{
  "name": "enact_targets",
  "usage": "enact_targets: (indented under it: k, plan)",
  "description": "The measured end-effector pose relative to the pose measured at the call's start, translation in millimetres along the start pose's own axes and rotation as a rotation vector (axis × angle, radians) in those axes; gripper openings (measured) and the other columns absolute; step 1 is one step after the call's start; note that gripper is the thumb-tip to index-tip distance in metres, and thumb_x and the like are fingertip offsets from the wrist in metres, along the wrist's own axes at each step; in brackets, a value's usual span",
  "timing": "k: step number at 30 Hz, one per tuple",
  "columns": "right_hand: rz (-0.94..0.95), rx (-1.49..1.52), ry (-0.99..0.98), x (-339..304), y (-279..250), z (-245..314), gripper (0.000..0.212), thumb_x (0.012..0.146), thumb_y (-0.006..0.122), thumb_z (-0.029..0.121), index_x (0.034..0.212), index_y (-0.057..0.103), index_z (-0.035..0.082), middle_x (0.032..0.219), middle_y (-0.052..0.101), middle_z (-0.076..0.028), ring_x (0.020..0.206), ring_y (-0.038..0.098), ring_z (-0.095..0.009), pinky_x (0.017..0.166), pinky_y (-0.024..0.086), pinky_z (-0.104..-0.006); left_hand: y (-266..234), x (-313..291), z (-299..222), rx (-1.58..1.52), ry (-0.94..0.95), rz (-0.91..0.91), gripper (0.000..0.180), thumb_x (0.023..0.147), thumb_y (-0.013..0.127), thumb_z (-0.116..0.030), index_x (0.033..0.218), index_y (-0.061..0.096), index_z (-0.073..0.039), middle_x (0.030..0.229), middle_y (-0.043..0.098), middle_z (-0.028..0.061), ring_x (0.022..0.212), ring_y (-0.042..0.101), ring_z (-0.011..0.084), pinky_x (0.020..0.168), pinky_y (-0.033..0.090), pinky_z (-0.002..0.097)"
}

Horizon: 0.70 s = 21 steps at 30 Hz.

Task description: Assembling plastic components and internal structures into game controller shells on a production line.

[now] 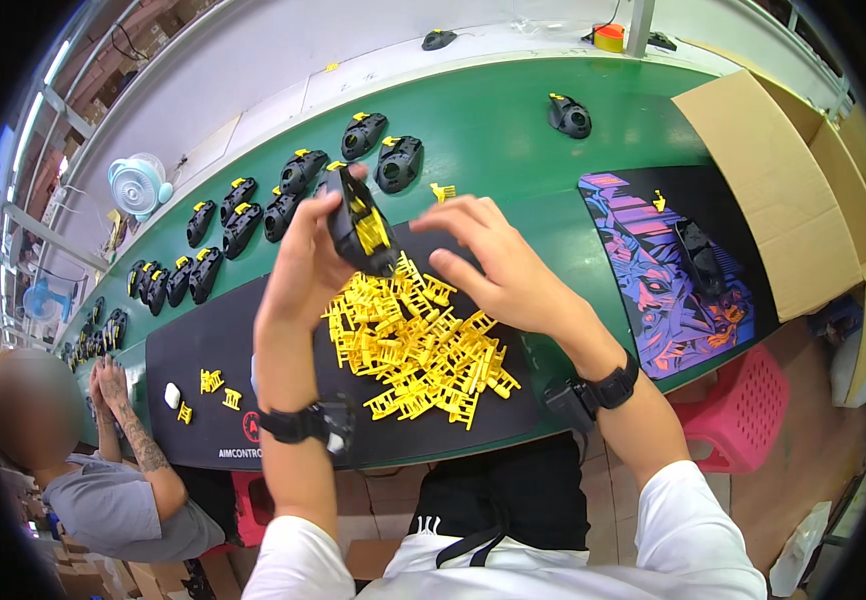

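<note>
My left hand [303, 255] grips a black computer-mouse shell [343, 235], tilted on its side, with a yellow plastic piece [368, 228] showing along its inside. To the right of the shell, my right hand [498, 265] is open, fingers apart and slightly bent, with nothing visible in it. Below both hands, a heap of small yellow ladder-like plastic pieces [413, 350] lies on a black mat [188, 345]. One loose yellow piece [443, 191] rests on the green table just beyond my right fingers. Beyond my left hand stand several black mouse shells [399, 165] with yellow pieces on them.
Leftward, more shells [193, 275] line the green table [493, 110]; a co-worker [118, 505] sits there, hands together. Few yellow pieces [211, 381] and a white object [171, 396] lie on the mat's left. Rightward are a patterned mat [653, 290], cardboard box [773, 190] and pink stool [743, 415].
</note>
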State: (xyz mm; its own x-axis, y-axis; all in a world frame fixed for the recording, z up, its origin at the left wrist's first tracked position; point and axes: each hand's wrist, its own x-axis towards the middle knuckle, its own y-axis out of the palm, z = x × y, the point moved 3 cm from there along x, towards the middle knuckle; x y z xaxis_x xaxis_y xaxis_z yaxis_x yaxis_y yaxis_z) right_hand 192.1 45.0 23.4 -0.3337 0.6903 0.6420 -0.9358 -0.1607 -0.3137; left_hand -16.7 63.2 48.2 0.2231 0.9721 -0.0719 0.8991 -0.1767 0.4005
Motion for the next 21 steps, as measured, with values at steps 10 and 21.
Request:
enact_targets:
  k: [10,21]
  plan:
    - [0.331,-0.113,0.258,-6.6,7.6,-35.6,0.008,0.087,0.068,0.010,0.093,0.068,0.004,0.092,0.066,-0.012,0.089,0.063,-0.029,0.081,0.051,-0.0386,25.6,205.2,-10.8,1.512,0.167,-0.041,0.093,0.084,0.070,-0.054,0.152,0.035,-0.002,0.128,0.059,0.0336,0.122,0.056,0.0483,0.106,0.044,0.0486]
    - [-0.737,0.397,0.421,-7.8,-57.2,-83.5,0.015,0.099,0.063,0.016,0.108,0.068,0.004,0.089,0.069,-0.006,0.075,0.065,-0.011,0.066,0.048,-0.0231,105.5,257.7,70.0,2.082,0.508,0.053,0.057,0.088,0.067,-0.044,0.133,0.057,-0.010,0.126,0.054,0.0256,0.117,0.056,0.0400,0.096,0.050,0.0482]
